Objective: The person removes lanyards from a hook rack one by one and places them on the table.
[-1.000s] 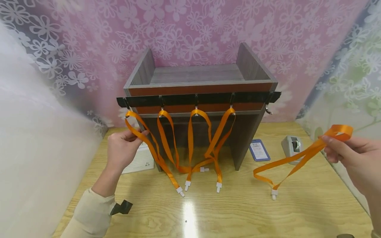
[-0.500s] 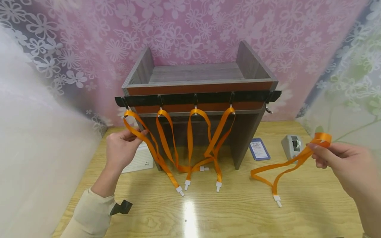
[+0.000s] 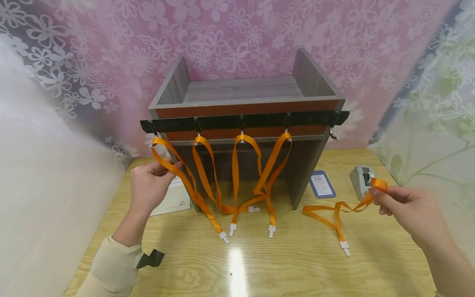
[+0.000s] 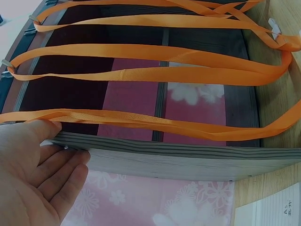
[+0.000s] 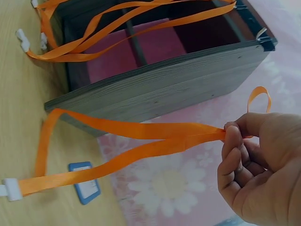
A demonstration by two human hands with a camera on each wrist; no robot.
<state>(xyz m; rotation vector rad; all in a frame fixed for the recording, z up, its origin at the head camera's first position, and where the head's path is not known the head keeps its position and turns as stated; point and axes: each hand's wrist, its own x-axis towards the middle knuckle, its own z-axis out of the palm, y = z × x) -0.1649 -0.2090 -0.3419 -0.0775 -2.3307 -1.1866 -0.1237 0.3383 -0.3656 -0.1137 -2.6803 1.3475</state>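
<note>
My right hand (image 3: 404, 210) pinches an orange lanyard (image 3: 337, 216) near its looped top, right of the grey shelf. Its lower loop trails leftward to a white clip (image 3: 344, 247) close over the table. My left hand (image 3: 150, 185) grips the front edge of the shelf's left side panel (image 4: 155, 150), thumb in front and fingers on the outer face. Beside that thumb passes a hung orange lanyard (image 4: 141, 120). A black strip (image 3: 219, 122) with metal hooks runs across the grey shelf (image 3: 245, 90); several orange lanyards hang there, and the rightmost hook (image 3: 333, 134) is bare.
A blue-framed ID card holder (image 3: 322, 184) lies right of the shelf, with a grey tape dispenser (image 3: 361, 181) farther right. Behind my left hand lies a lined notepad (image 3: 172, 198). Hung lanyards' white clips (image 3: 272, 231) reach the table (image 3: 282, 268) in front.
My right hand has moved left and down with the lanyard, toward the shelf, and the lanyard's lower part has slackened. My left hand keeps its grip on the panel.
</note>
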